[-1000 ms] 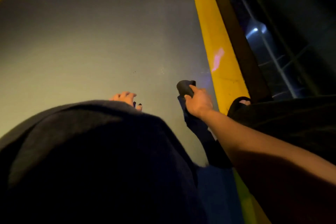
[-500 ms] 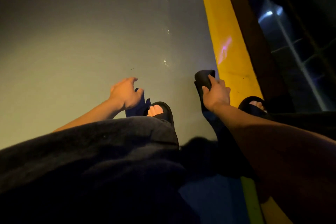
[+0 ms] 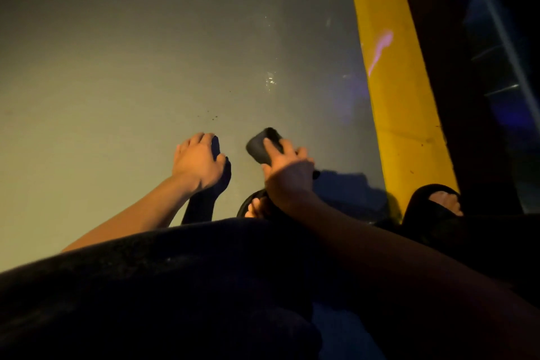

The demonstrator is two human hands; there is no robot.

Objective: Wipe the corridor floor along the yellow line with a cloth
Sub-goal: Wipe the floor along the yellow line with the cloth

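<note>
My right hand (image 3: 287,175) grips a dark, bunched cloth (image 3: 261,143), its fingers curled over the top. The cloth sits low over the grey corridor floor (image 3: 146,82), well left of the yellow line (image 3: 394,90) that runs up the right side. My left hand (image 3: 197,161) is just left of the cloth, with fingers relaxed, nothing in it and its dark shadow beside it. Whether the cloth touches the floor I cannot tell.
My feet are in black sandals: one (image 3: 257,206) below my right hand, the other (image 3: 435,202) on the yellow line. A dark wall or railing (image 3: 467,96) borders the line on the right. Small dark specks (image 3: 211,117) and wet glints (image 3: 270,80) lie ahead.
My right hand carried the cloth left, away from the yellow line. My left hand came out from behind my knee and moved forward, close to the cloth.
</note>
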